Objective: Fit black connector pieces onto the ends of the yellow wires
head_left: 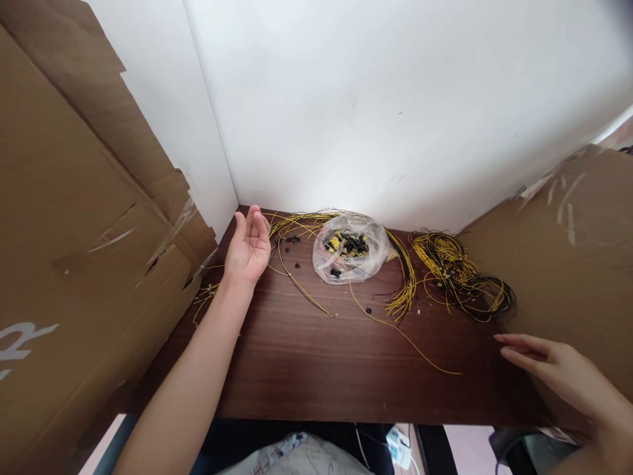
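Observation:
My left hand [250, 247] is raised over the far left of the table, palm turned up. Its thumb stands apart from the loosely bent fingers, and nothing shows in the palm. Yellow and black wires [301, 221] run along the back edge just behind it. Over the right side of the table is my right hand [558, 366], its thumb and forefinger close together at the tips. Whatever may be between them is too thin or dark to make out. A clear plastic bag [324, 264] with small black and yellow parts [351, 244] lies between the hands.
A tangled bundle of yellow and black wires [445, 267] lies at the back right. One loose yellow wire [395, 328] crosses the brown table [297, 369]. Small black pieces [293, 240] lie left of the bag. Cardboard [99, 251] stands on both sides, a white wall [370, 119] behind.

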### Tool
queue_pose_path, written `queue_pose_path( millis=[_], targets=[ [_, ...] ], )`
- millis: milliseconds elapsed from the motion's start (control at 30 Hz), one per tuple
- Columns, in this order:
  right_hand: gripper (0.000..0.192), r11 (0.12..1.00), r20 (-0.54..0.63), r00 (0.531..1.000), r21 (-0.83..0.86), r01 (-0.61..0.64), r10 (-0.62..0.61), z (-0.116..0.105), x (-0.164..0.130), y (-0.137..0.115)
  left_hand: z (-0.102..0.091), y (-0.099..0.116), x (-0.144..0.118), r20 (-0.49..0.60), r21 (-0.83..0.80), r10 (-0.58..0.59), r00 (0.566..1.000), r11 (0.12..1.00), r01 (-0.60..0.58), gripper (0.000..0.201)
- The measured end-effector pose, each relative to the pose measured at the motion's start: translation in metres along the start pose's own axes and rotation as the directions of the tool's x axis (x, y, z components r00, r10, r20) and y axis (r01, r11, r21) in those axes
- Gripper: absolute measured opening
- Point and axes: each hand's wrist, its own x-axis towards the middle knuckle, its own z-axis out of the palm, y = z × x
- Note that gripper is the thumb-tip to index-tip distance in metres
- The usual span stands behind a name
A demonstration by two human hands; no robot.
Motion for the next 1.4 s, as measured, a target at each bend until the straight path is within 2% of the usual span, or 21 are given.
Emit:
queue_pose_path(
  millis=[100, 133, 267, 367, 467, 567, 667, 700, 800, 900, 1000, 1100, 1267, 1400],
  targets=[
    [0.028, 0.983, 0.127, 0.988, 0.15, -0.104, 0.085, 0.004, 0.006, -0.011, 0.002, -0.002, -0.001, 0.0, 0.004, -0.017, 1.0, 1.0, 0.017, 0.019],
    [0.03, 0.981, 0.111, 0.991, 0.169, -0.093, 0.075, 0.005, 0.007, -0.018, 0.003, -0.002, -0.002, -0.004, -0.005, -0.031, 1.0, 1.0, 0.031, 0.022],
    [0.037, 0.99, 0.095, 0.994, 0.136, 0.035, -0.048, 0.011, 0.005, -0.066, 0.005, -0.003, -0.004, -0.003, -0.033, -0.075, 0.997, 0.997, 0.075, 0.026],
    [0.034, 0.975, 0.064, 0.977, 0.103, 0.199, -0.206, 0.02, 0.004, -0.111, 0.006, -0.004, -0.004, 0.005, -0.052, -0.099, 0.995, 0.994, 0.099, 0.026],
    [0.026, 0.922, 0.017, 0.925, 0.083, 0.378, -0.38, 0.034, 0.007, -0.154, 0.007, -0.004, -0.004, -0.003, -0.054, -0.115, 0.993, 0.992, 0.114, 0.027],
    [0.022, 0.825, 0.013, 0.833, 0.146, 0.545, -0.553, 0.059, 0.014, -0.19, 0.009, -0.006, -0.006, -0.011, -0.015, -0.124, 0.992, 0.992, 0.124, 0.024],
    [0.019, 0.741, 0.031, 0.759, 0.243, 0.625, -0.65, 0.092, 0.023, -0.214, 0.01, -0.007, -0.007, -0.022, 0.016, -0.133, 0.991, 0.991, 0.133, 0.023],
    [0.019, 0.741, 0.037, 0.756, 0.237, 0.629, -0.653, 0.103, 0.026, -0.219, 0.01, -0.008, -0.007, -0.02, 0.038, -0.127, 0.992, 0.991, 0.128, 0.021],
    [0.016, 0.784, 0.034, 0.788, 0.14, 0.605, -0.614, 0.13, 0.031, -0.223, 0.01, -0.009, -0.007, -0.01, 0.112, -0.102, 0.995, 0.988, 0.103, 0.017],
    [0.019, 0.815, -0.02, 0.818, 0.064, 0.575, -0.575, 0.144, 0.031, -0.218, 0.009, -0.011, -0.006, -0.016, 0.144, -0.094, 0.995, 0.985, 0.096, 0.018],
    [0.022, 0.828, -0.069, 0.827, 0.016, 0.56, -0.558, 0.149, 0.028, -0.211, 0.006, -0.016, -0.006, -0.025, 0.178, -0.103, 0.994, 0.978, 0.106, 0.017],
    [0.021, 0.837, -0.058, 0.836, -0.001, 0.547, -0.546, 0.15, 0.027, -0.206, 0.003, -0.022, -0.007, -0.002, 0.298, -0.082, 0.997, 0.951, 0.079, 0.014],
    [0.012, 0.849, -0.035, 0.848, 0.01, 0.529, -0.528, 0.15, 0.029, -0.204, -0.002, -0.034, -0.012, 0.127, 0.569, 0.031, 0.991, 0.817, -0.098, 0.025],
    [0.009, 0.849, -0.026, 0.849, 0.022, 0.528, -0.528, 0.15, 0.03, -0.202, -0.004, -0.044, -0.017, 0.189, 0.677, 0.053, 0.981, 0.716, -0.17, 0.03]
  ],
)
